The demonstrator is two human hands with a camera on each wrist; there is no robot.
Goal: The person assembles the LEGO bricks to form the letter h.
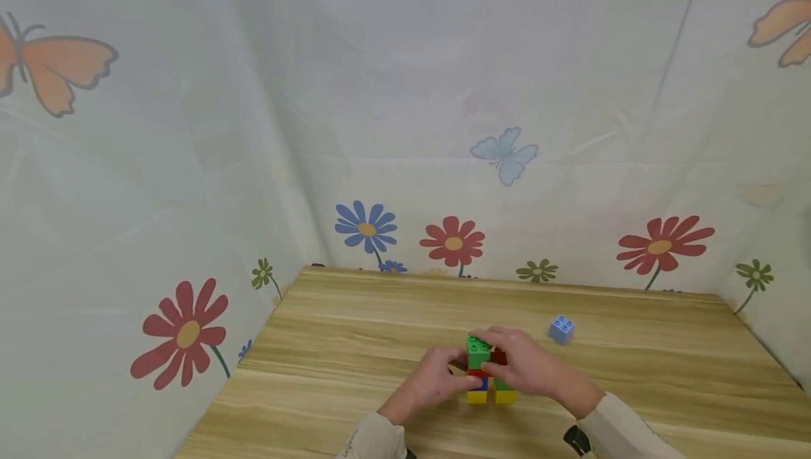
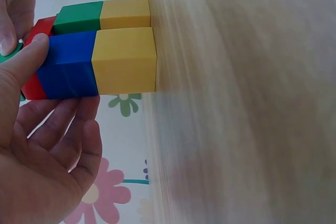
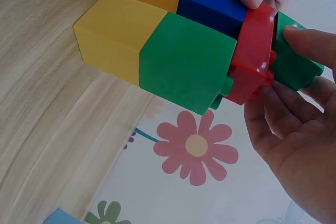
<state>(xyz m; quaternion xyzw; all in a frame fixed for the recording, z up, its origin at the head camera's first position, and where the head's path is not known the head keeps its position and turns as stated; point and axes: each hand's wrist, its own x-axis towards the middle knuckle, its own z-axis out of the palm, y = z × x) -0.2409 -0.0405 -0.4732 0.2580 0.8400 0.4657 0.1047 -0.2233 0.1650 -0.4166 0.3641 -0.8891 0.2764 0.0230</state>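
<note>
A small toy-brick structure stands on the table in front of me. Two yellow bricks (image 2: pixel 126 61) form its feet; one bears a blue brick (image 2: pixel 68 66), the other a green brick (image 3: pixel 186 61). A red brick (image 3: pixel 254 51) bridges the two columns, its studs partly showing. On top, over the blue side, sits another green brick (image 1: pixel 478 355), which my right hand (image 1: pixel 522 364) pinches between thumb and fingers. My left hand (image 1: pixel 434 378) grips the structure from the left, thumb at the red and blue bricks, fingers on the far side.
A loose light-blue brick (image 1: pixel 561 330) lies on the wooden table (image 1: pixel 355 318), behind and right of the structure. A pale curtain (image 1: pixel 405 93) with printed flowers and butterflies hangs around the table's back and sides.
</note>
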